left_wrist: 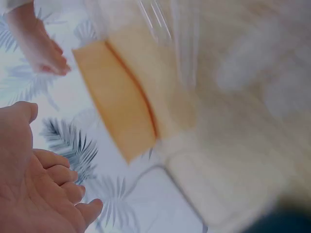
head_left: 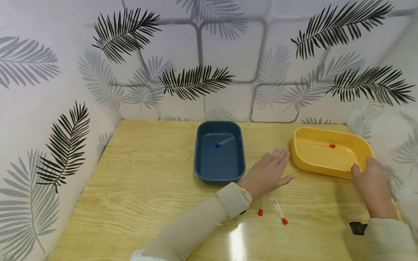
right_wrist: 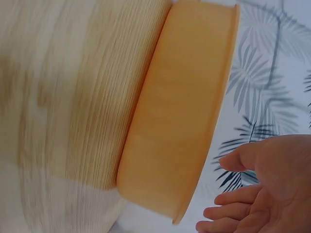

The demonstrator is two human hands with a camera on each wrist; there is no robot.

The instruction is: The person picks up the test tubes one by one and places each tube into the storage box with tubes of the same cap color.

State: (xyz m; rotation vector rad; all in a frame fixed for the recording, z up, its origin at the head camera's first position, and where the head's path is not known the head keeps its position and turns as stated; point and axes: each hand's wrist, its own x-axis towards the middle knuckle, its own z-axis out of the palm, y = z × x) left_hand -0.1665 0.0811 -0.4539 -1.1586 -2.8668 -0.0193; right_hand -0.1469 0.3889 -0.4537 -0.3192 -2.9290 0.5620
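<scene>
My left hand (head_left: 269,172) is held out with straight fingers between a dark blue tray (head_left: 219,177) and a yellow tray (head_left: 321,170); it holds nothing. Under its wrist, clear test tubes (head_left: 277,209) with red caps lie on the table, partly covered by the hand. My right hand (head_left: 373,183) is at the yellow tray's near right corner. In the right wrist view, its fingers (right_wrist: 238,196) are loosely bent and apart from the tray's rim. A blue-capped tube (head_left: 225,141) lies in the blue tray, and a red-capped tube (head_left: 328,145) in the yellow one.
Both trays stand on a wood-grain table (head_left: 147,163), toward its back edge. Behind and to the left, the wall (head_left: 228,54) has a leaf pattern. A small black object (head_left: 358,228) shows beside my right cuff.
</scene>
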